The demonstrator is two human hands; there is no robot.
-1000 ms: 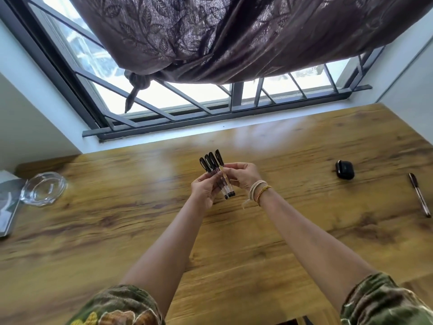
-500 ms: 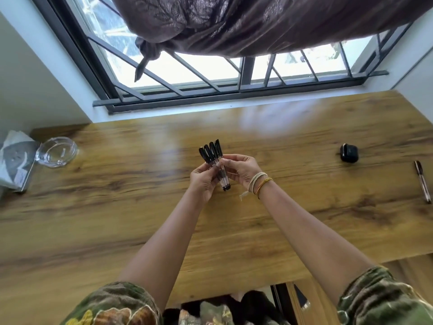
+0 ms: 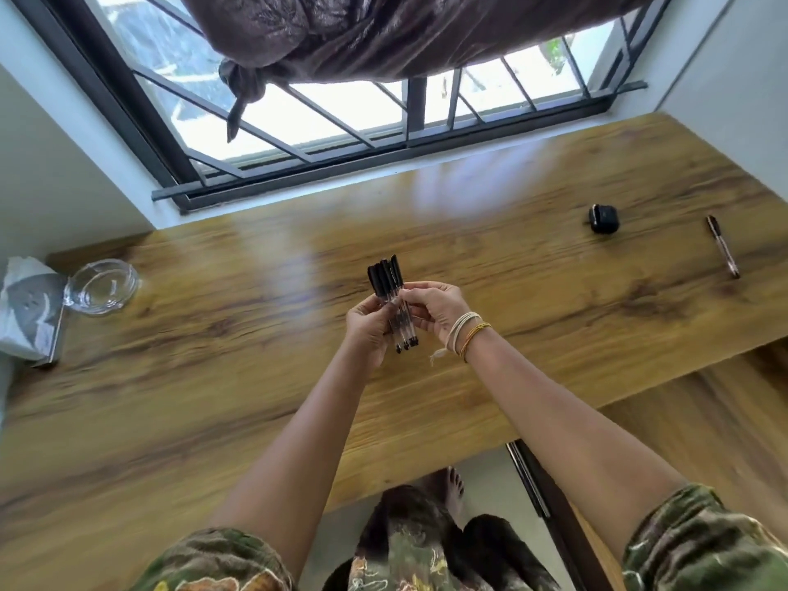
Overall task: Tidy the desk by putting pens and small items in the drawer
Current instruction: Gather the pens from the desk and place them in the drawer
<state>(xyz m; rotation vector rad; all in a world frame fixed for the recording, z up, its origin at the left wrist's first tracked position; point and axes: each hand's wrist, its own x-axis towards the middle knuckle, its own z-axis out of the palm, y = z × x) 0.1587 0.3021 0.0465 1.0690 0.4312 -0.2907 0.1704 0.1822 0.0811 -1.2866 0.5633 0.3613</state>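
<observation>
The pens [image 3: 392,300] in my hands look like clear plastic with glossy black caps. The desk [image 3: 213,377] is smooth wood-grain with a sheen. The far-left dish [image 3: 102,285] is clear glass; the curtain [image 3: 405,32] is shiny cloth.

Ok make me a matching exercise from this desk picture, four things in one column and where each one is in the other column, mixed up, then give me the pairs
Things:
1. bundle of pens
2. glass ashtray
3. small black case
4. single pen

Places:
A. lying alone near the desk's far right edge
B. held above the desk between the left hand and right hand
C. on the desk's left end, beside a tissue pack
D. on the desk's right side, just left of the single pen

Pairs: 1-B, 2-C, 3-D, 4-A
</observation>
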